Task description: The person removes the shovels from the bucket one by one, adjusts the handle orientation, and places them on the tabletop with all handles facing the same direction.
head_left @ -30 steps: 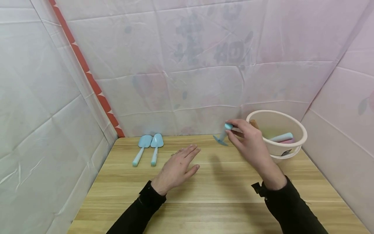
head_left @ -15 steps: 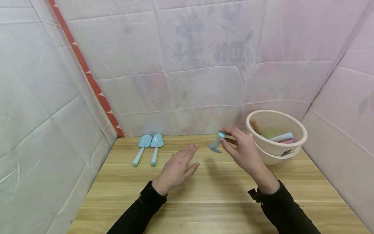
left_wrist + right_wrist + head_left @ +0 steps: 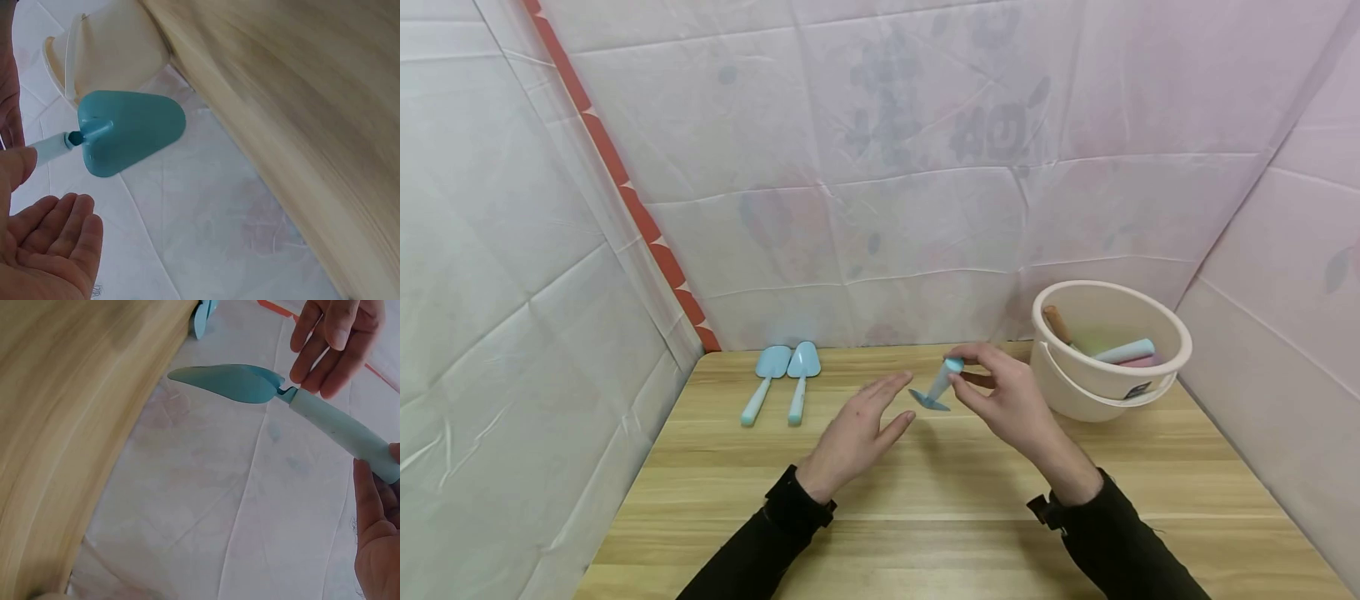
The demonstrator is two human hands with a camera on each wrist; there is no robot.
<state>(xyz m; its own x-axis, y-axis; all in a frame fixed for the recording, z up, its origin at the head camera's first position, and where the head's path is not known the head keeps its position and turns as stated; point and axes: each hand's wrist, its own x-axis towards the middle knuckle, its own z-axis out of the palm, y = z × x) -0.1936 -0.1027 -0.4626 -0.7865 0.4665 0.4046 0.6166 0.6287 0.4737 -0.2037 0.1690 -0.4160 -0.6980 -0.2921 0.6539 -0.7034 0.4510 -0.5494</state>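
Note:
My right hand (image 3: pixel 1000 400) pinches the pale handle of a small teal toy shovel (image 3: pixel 934 390), held above the wooden table (image 3: pixel 925 500) with its blade (image 3: pixel 228 382) pointing down and left. The blade's back (image 3: pixel 128 131) fills the left wrist view. My left hand (image 3: pixel 857 425) hovers open just left of the blade, fingers straight, not touching it; its fingers (image 3: pixel 325 344) show behind the shovel in the right wrist view. Two more light-blue shovels (image 3: pixel 782 379) lie side by side at the table's back left.
A cream plastic bucket (image 3: pixel 1108 354) stands at the back right with several handled toys inside. Pale sheeting walls close in the table on the left, back and right. A red strip (image 3: pixel 625 200) runs down the left corner.
My right hand has carried the teal shovel leftwards and downwards, away from the bucket towards my left hand. The left hand has barely shifted.

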